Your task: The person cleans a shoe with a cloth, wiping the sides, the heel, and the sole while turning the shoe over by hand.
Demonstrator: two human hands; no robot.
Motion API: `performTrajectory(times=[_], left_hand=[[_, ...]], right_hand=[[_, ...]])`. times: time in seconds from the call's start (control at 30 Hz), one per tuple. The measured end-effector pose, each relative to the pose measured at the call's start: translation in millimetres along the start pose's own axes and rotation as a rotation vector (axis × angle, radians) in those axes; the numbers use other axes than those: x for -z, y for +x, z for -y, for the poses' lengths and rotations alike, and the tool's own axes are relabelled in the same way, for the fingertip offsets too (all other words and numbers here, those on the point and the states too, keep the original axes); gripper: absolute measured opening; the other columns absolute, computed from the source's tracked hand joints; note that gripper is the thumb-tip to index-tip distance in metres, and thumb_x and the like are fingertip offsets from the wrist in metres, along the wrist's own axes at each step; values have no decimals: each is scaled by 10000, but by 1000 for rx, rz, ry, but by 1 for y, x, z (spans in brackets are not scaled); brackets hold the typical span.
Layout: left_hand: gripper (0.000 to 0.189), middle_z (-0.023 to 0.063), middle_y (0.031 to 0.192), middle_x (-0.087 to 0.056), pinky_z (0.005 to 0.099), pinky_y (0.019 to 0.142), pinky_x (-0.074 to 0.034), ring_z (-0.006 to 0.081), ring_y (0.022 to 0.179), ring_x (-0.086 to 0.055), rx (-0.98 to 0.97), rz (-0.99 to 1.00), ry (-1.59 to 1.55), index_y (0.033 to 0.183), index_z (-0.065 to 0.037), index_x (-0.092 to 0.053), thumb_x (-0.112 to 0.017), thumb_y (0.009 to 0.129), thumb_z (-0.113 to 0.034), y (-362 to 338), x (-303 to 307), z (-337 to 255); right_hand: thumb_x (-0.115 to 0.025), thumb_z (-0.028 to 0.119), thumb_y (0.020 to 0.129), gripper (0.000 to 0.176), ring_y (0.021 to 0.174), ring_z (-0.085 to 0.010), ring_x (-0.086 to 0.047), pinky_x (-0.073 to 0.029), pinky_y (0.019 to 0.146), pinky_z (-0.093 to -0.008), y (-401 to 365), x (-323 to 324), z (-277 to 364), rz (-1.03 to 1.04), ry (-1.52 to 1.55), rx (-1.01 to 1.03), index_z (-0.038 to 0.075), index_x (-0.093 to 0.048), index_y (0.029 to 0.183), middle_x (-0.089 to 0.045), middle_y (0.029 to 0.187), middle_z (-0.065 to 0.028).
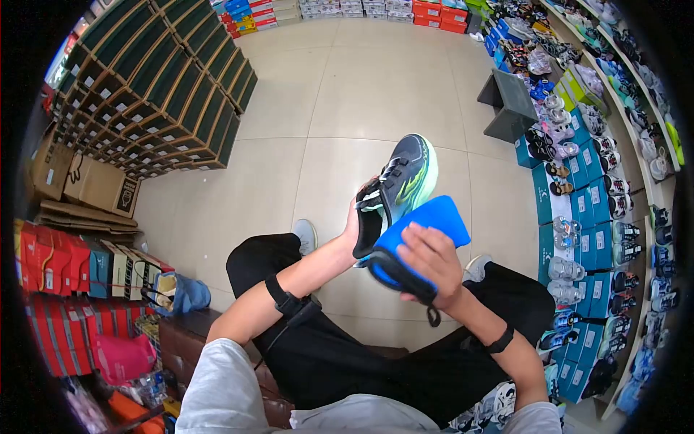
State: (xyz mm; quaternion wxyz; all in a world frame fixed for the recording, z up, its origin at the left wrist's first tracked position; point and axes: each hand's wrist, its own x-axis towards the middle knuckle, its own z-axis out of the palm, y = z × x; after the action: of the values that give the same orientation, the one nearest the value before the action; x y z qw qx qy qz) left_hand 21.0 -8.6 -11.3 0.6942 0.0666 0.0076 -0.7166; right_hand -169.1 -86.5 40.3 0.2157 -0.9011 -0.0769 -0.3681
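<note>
My left hand (pixel 351 226) is closed around a dark navy sneaker (pixel 406 168) with pale mint soles and green streaks. The shoe is tilted, toe pointing away from me, its black-lined opening facing me; most of that hand's fingers are hidden behind it. In my right hand (pixel 431 266) is a bright blue pad (pixel 436 219) with black edging and a small black cord loop hanging below. My right fingers press across its top. The pad overlaps the heel side of the sneaker in this view.
Stacked dark green shoe boxes (pixel 155 76) rise at the far left, with brown cartons (pixel 101 181) nearer. Along the right run teal boxes (pixel 578 210) and shelves of shoes. A dark angled stand (pixel 510 101) is on the tiled floor (pixel 289 108). Red boxes (pixel 54 267) sit at the left.
</note>
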Motion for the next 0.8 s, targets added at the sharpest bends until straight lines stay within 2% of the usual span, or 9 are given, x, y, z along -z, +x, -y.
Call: performTrajectory(times=[0.13,0.23,0.33,0.47,0.5,0.57,0.63,0.77,0.8], left_hand=[[581,166,1320,-624,415,1052,-475,285,1158,-622,-58,-139,96,1362,-38,-559,-409,1009,-475,-2,12,0],[597,175,1361,-594,428,1083,-453,287,1204,-600,-47,-83,119,1394,-26,-527,-382,1022,-469,0,11,-2],[580,182,1366,-590,430,1098,-442,287,1218,-593,-7,-61,176,1396,-21,-522,-370,1034,-448,0,9,-5],[557,177,1348,-605,430,1082,-458,285,1193,-612,125,217,90,1377,-10,-531,-367,1045,-426,-1,15,-1],[542,171,1329,-618,433,1058,-480,275,1161,-631,59,62,198,1351,-6,-547,-382,1043,-420,-5,13,1],[492,136,1255,-664,405,987,-520,245,1086,-658,76,0,207,1289,-40,-597,-427,1031,-423,-7,8,5],[453,86,1160,-708,368,915,-541,216,1010,-672,38,-277,284,1232,-91,-643,-476,1012,-450,-7,-22,13],[439,10,1023,-712,331,828,-553,154,879,-675,-131,-359,580,1193,-122,-632,-490,1009,-495,-2,-42,22],[452,11,1004,-711,320,793,-557,144,842,-675,-35,-336,489,1211,-122,-618,-479,1014,-505,2,-38,19]], right_hand=[[-650,461,904,518,1255,-233,-588,-450,1042,-390,1,2,7,110,-106,211,80,-669,1254,-657,1309,-94],[-651,453,908,506,1256,-228,-588,-447,1043,-390,2,5,4,96,-94,245,85,-667,1255,-658,1309,-94],[-662,456,900,521,1260,-240,-586,-443,1042,-393,7,8,5,73,22,130,80,-663,1260,-654,1315,-94],[-656,497,893,593,1280,-298,-571,-431,1051,-436,8,12,-7,8,80,-5,48,-647,1280,-627,1344,-140],[-637,503,908,601,1283,-319,-568,-426,1055,-449,9,13,-10,-18,61,-31,33,-643,1283,-619,1351,-159],[-616,523,926,614,1276,-327,-572,-425,1056,-450,8,15,-19,-60,12,-71,22,-643,1279,-624,1342,-169],[-597,531,944,618,1267,-332,-580,-426,1053,-453,10,18,-26,-94,-52,-92,10,-643,1274,-630,1330,-178],[-612,501,946,618,1266,-360,-575,-397,1079,-475,16,27,-39,-177,-140,-184,-19,-632,1279,-624,1326,-204],[-652,437,939,582,1279,-367,-562,-389,1090,-472,18,31,-43,-198,-147,-204,-27,-624,1288,-615,1339,-208]])
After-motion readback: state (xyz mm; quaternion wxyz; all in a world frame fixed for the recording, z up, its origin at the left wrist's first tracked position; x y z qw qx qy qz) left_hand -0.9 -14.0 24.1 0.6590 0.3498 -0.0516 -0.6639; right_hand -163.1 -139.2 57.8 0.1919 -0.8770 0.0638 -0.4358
